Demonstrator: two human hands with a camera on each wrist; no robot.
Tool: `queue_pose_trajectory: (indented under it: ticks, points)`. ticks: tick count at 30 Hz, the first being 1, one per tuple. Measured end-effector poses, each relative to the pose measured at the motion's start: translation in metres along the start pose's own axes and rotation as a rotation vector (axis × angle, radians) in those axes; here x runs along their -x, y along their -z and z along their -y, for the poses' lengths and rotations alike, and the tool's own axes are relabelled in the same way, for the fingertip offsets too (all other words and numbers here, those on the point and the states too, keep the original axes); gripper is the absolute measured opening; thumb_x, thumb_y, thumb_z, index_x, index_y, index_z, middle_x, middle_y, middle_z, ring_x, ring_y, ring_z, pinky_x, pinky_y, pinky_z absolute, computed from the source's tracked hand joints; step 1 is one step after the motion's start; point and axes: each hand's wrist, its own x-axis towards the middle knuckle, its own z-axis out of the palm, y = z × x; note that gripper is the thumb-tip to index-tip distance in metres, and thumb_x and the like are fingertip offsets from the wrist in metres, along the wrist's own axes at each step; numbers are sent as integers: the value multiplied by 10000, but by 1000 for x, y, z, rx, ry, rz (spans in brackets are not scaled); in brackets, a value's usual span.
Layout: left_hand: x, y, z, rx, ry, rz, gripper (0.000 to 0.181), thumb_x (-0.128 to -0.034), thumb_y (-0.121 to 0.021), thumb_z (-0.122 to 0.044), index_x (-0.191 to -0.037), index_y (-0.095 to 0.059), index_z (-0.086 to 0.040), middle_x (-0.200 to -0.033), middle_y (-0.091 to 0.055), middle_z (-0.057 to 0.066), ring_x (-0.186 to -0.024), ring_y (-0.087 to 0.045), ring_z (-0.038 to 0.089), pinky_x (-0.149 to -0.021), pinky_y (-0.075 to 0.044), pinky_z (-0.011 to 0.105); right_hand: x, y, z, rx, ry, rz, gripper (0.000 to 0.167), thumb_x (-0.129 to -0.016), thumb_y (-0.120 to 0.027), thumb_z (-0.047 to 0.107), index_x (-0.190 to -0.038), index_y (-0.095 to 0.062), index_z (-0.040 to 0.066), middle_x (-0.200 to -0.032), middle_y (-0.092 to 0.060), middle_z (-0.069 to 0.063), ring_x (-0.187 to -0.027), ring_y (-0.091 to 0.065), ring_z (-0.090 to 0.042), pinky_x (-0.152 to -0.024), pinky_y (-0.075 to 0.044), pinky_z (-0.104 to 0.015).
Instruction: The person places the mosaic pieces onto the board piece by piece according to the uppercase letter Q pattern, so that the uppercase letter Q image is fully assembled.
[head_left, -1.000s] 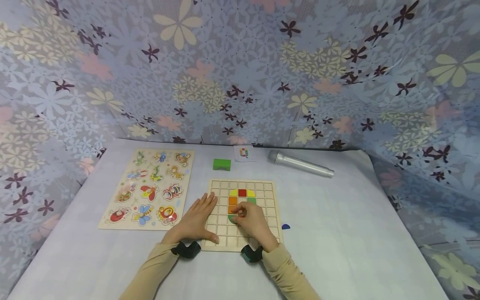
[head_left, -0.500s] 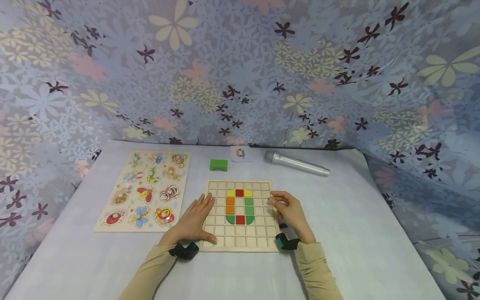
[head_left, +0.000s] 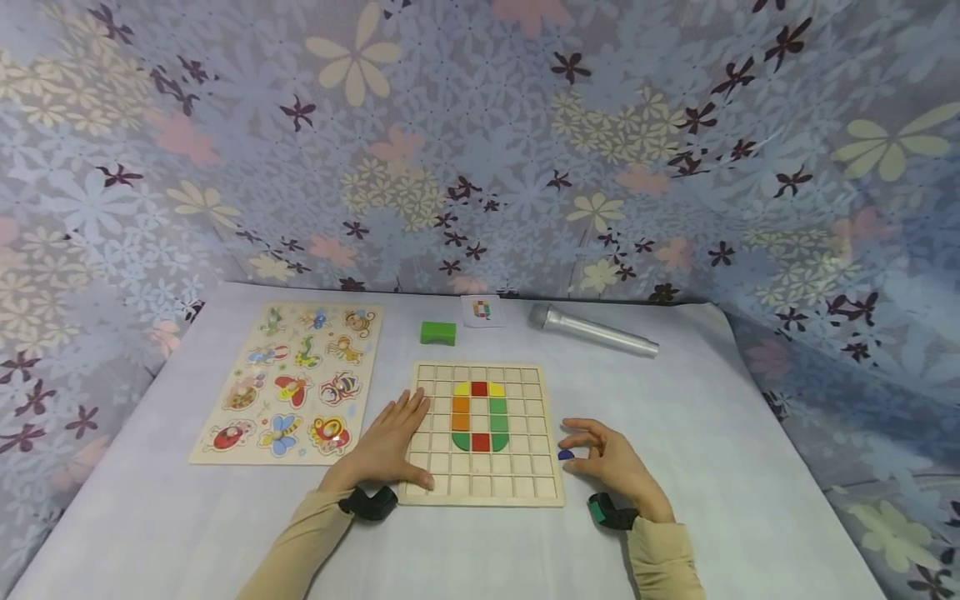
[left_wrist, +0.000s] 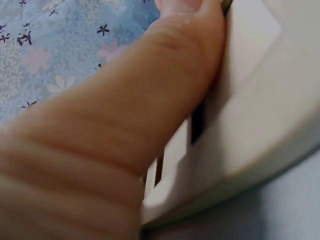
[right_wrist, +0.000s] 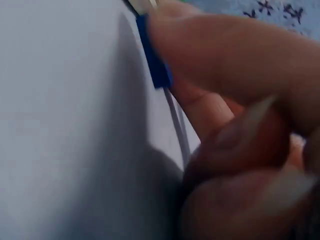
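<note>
A wooden grid board [head_left: 525, 492] lies on the table. Yellow, red, orange and green tiles form a ring in its cells, with a red tile [head_left: 479, 442] at the near side. My left hand [head_left: 386, 442] rests spread on the board's left edge; its thumb [left_wrist: 150, 80] fills much of the left wrist view. Just off the board's right edge lies a blue half-round piece [head_left: 566, 455]. My right hand [head_left: 611, 458] is at this piece, thumb and forefinger apart on either side of it. In the right wrist view the thumb partly covers the blue piece [right_wrist: 154, 55]; contact is hard to tell.
An insect picture puzzle [head_left: 288, 383] lies to the left. Behind the board are a green arched block [head_left: 438, 333], a small card with a coloured ring pattern [head_left: 482, 311] and a silver microphone [head_left: 596, 328]. Flowered cloth hangs at the back and sides.
My right hand has left the tiles in the ring, gone right off the board and come down at the blue piece. The left hand stays on the board's edge.
</note>
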Motion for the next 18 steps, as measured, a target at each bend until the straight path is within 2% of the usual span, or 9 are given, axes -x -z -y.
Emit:
queue_pose_trajectory:
  ticks: [3, 7, 9, 11, 14, 16, 18]
  points:
    - [1, 1, 0, -2, 2, 6, 1274, -637, -828, -546, -1521, -141, 60, -1616, -63, 234, -1495, -31, 434, -1211, -94, 575, -3, -5, 2, 77, 16, -29, 502, -799, -760, 54, -1275, -598, 55, -1020, -713, -137, -493, -361, -33, -458, -322, -168]
    - [0, 2, 0, 4, 3, 15, 1279, -637, -823, -560, -1523, -138, 58, -1616, -57, 234, -1495, -25, 433, -1211, -83, 577, -10, -12, 6, 207, 28, -128, 302, -829, -719, 23, -1124, -686, 79, -993, -727, -100, -541, -429, -27, -504, -370, -184]
    - [0, 3, -1, 6, 2, 13, 1278, -634, -825, -558, -1523, -142, 56, -1617, -59, 232, -1496, -26, 431, -1211, -82, 576, -16, -14, 7, 215, 22, -172, 203, -871, -673, 19, -1068, -700, 60, -1010, -725, -118, -546, -463, -36, -505, -409, -197]
    - [-1, 3, -1, 2, 0, 10, 1276, -633, -827, -555, -1524, -145, 53, -1618, -63, 230, -1498, -29, 428, -1212, -84, 574, -23, -14, 8, 164, -2, -198, 159, -927, -602, 25, -1060, -690, 22, -990, -708, -133, -534, -484, -42, -497, -445, -207]
    - [-1, 2, 0, -8, 0, 7, 1274, -632, -829, -551, -1525, -146, 49, -1619, -66, 227, -1499, -36, 423, -1213, -89, 568, -34, -10, 8, 14, -47, -207, 218, -994, -488, 36, -1120, -640, -56, -851, -634, -104, -497, -475, -57, -464, -482, -217]
    - [0, 2, 0, -9, -2, 5, 1276, -631, -829, -550, -1525, -145, 51, -1618, -67, 227, -1498, -38, 423, -1212, -90, 569, -39, -7, 7, -74, -63, -205, 263, -1014, -423, 18, -1169, -601, -98, -771, -558, -61, -515, -491, -50, -502, -517, -209]
    - [1, 3, -1, -6, -2, 6, 1275, -631, -829, -549, -1524, -145, 53, -1617, -67, 229, -1498, -39, 425, -1212, -88, 569, -42, -3, 6, -150, -64, -187, 294, -1008, -378, -25, -1211, -559, -136, -779, -533, -41, -566, -525, -43, -566, -555, -206]
